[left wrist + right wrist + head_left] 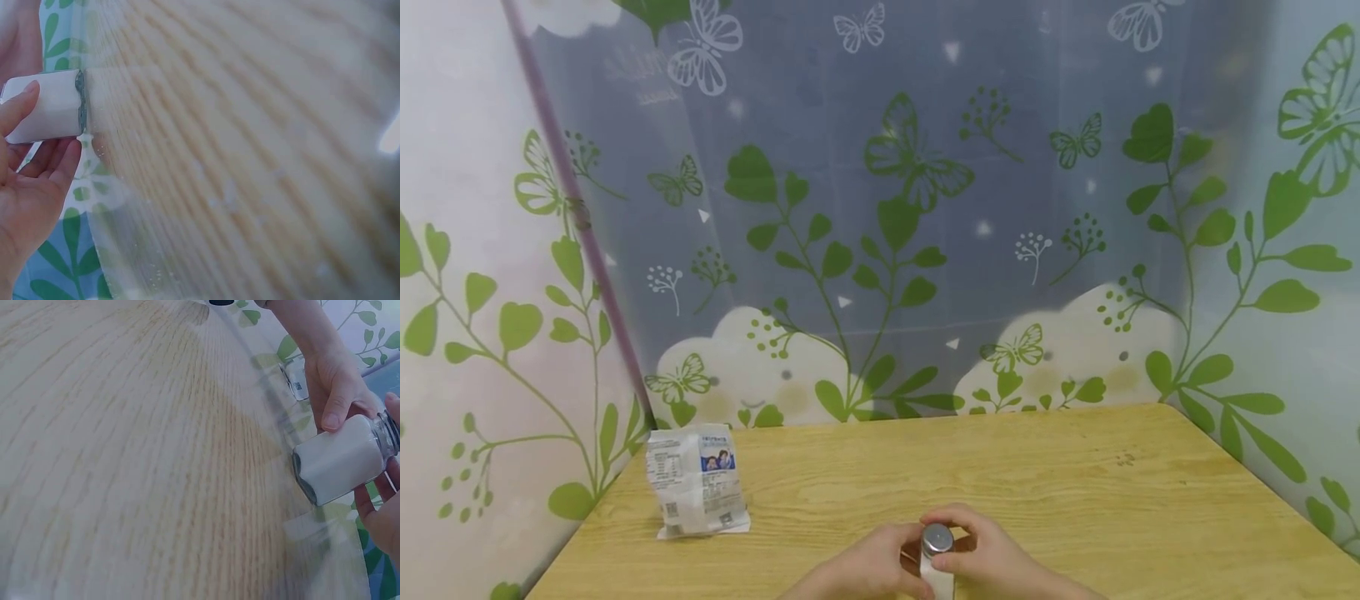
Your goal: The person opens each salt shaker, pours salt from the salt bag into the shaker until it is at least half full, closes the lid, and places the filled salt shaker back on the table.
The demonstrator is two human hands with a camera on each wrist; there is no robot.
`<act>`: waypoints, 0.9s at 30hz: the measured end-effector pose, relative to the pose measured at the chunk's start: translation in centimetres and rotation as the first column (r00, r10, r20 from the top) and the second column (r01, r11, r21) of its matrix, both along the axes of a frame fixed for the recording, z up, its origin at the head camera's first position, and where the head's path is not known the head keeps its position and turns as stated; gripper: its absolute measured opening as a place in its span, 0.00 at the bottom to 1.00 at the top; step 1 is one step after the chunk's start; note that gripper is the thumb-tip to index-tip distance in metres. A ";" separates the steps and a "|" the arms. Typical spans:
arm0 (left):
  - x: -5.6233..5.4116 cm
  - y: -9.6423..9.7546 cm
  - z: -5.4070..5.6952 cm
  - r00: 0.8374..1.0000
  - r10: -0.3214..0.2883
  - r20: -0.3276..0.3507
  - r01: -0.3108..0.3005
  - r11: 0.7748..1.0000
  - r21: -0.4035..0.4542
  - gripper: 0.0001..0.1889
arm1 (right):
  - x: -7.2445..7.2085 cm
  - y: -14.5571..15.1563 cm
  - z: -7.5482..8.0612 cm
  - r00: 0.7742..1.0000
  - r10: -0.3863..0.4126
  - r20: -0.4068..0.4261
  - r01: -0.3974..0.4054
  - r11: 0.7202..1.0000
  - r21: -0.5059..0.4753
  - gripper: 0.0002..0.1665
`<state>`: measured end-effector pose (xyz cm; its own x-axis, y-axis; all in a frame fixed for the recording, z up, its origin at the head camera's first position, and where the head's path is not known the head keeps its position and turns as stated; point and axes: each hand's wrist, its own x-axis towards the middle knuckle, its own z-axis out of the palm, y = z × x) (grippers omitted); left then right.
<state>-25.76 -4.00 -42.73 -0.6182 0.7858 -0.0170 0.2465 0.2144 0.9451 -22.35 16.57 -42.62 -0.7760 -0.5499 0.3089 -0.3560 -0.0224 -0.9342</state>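
Observation:
A small clear glass jar filled with something white is held over the front of the table, its silver metal lid facing up in the head view. My left hand grips the jar's body from the left, thumb along the glass. On the other side my right hand has its fingers and thumb around the lid. In the right wrist view my left hand shows beyond the jar, and my right hand is partly cut off by the frame edge.
A white printed packet with a blue picture stands at the left of the wooden table. Curtains with green leaves and butterflies enclose the table's back and sides. A purplish pole slants down at the left.

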 end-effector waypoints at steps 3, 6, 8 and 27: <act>0.0 0.0 0.0 1.000 0.006 0.017 -0.006 1.000 0.003 0.24 | -0.1 -0.1 -0.1 1.000 -0.014 -0.028 0.014 1.000 -0.015 0.22; 0.1 0.1 0.0 1.000 0.016 0.017 -0.016 1.000 -0.001 0.24 | -0.1 -0.2 -0.2 0.999 -0.048 -0.013 0.048 0.999 -0.015 0.21; 0.0 0.1 -0.1 1.000 0.020 0.017 -0.020 1.000 -0.004 0.24 | 0.0 -0.3 -0.2 0.997 -0.073 -0.002 0.073 0.997 -0.005 0.21; 0.0 -0.2 0.1 1.000 0.024 -0.019 -0.025 1.000 -0.013 0.18 | -0.5 0.0 0.7 0.962 -0.067 -0.266 0.093 0.992 0.083 0.19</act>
